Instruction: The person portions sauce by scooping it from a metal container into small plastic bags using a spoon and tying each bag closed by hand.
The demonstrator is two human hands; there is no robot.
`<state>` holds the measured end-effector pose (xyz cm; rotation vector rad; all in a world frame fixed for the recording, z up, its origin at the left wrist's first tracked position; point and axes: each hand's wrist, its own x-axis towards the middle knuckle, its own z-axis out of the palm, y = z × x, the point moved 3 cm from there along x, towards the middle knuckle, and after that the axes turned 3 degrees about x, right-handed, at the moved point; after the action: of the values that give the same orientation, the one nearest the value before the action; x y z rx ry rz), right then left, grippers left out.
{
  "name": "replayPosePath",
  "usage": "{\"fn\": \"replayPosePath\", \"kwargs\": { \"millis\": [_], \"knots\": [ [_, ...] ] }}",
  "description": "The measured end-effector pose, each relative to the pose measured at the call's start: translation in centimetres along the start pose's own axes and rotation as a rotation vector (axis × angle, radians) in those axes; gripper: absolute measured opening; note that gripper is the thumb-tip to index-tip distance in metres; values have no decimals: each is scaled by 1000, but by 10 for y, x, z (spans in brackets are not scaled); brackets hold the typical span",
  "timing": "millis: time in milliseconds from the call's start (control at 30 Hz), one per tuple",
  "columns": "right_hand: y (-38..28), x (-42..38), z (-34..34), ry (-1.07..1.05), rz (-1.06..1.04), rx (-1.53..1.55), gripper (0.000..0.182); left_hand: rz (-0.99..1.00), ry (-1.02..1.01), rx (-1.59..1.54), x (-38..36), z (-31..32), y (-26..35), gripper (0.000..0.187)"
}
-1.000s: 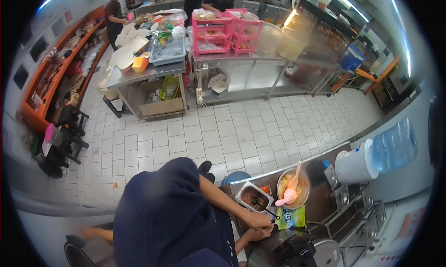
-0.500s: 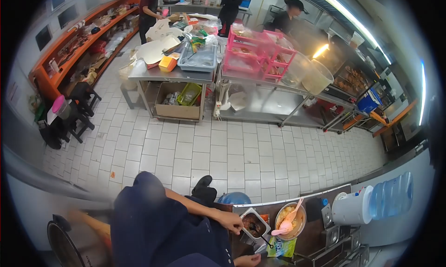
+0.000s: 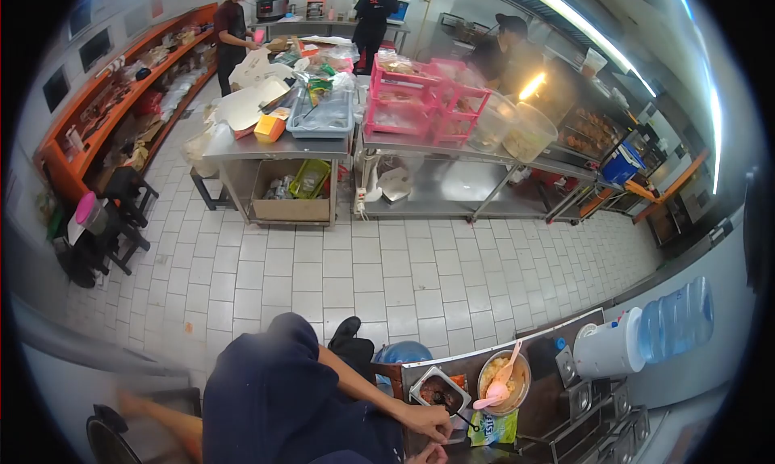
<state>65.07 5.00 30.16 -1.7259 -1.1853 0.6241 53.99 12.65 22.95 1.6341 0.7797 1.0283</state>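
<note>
My left hand (image 3: pixel 428 421) is over the dark counter, just below a square metal container (image 3: pixel 422 378) of dark red-brown food. Its fingers are bent and drawn together. My right hand (image 3: pixel 429 454) is close beneath it at the bottom edge, partly cut off, its fingertips near the left ones. What lies between the fingers is too small to make out. A black utensil (image 3: pixel 462 417) leans in the container, its hooked end sticking out. Beside it stands a bowl (image 3: pixel 529 381) of yellowish food with a pink spoon (image 3: pixel 499 386) across it. A green-yellow packet (image 3: pixel 493 429) lies below the bowl.
A white dispenser (image 3: pixel 604 355) with a large water bottle (image 3: pixel 674 320) stands at the counter's right end. Below my arm is a blue bottle (image 3: pixel 401 352). Across the tiled floor are steel tables (image 3: pixel 242 146) with pink crates (image 3: pixel 395 113). Several people work beyond.
My left hand has left the container's edge and moved down and right toward my right hand. The whole view has shifted slightly. A person at the back left now shows more fully.
</note>
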Motion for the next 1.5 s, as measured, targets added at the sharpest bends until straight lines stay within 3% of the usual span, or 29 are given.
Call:
{"fn": "replayPosePath", "kwargs": {
  "millis": [133, 333, 467, 533, 700, 767, 833, 867, 933, 967, 1000, 1067, 1233, 1500],
  "knots": [
    [66, 18, 10, -158, -158, 16, 15, -20, 6, 40, -11, -11, 4, 20],
    [54, 30, 12, -446, -194, -15, 13, -87, 13, 122, -13, -25, 9, 18],
    [38, 40, 11, -393, -287, -93, 12, 34, -10, 253, -7, -23, 5, 18],
    [38, 50, 12, -600, -380, -294, 16, 98, -2, 523, -8, -11, -6, 21],
    [-30, 44, 6, -717, -506, -448, 23, 103, -88, 609, -10, -21, 14, 25],
    [-27, 53, 21, -743, -572, -522, 24, 90, -107, 655, -11, -26, 15, 25],
    [6, 59, 34, -1075, -216, -155, 24, 199, -192, 682, -8, -28, 18, 25],
    [45, 74, 48, -1219, -23, 27, 24, 250, -104, 535, -8, -33, 21, 24],
    [129, 104, 44, -1460, 393, 393, 24, 238, -135, 464, -1, -41, 15, 25],
    [122, 100, 47, -1555, 616, 577, 25, 229, -178, 387, 0, -42, 14, 27],
    [114, 103, 51, -1562, 618, 569, 25, 226, -167, 386, -2, -43, 15, 27],
    [79, 99, 59, -1557, 477, 422, 24, 120, -80, 570, -4, -41, 19, 30],
    [-41, 65, 60, -1459, 126, 106, 22, 67, 1, 551, -8, -37, 28, 28],
    [-98, 45, 47, -1180, -365, -370, 21, 123, -88, 294, -7, -46, 17, 27]
  ]
}}
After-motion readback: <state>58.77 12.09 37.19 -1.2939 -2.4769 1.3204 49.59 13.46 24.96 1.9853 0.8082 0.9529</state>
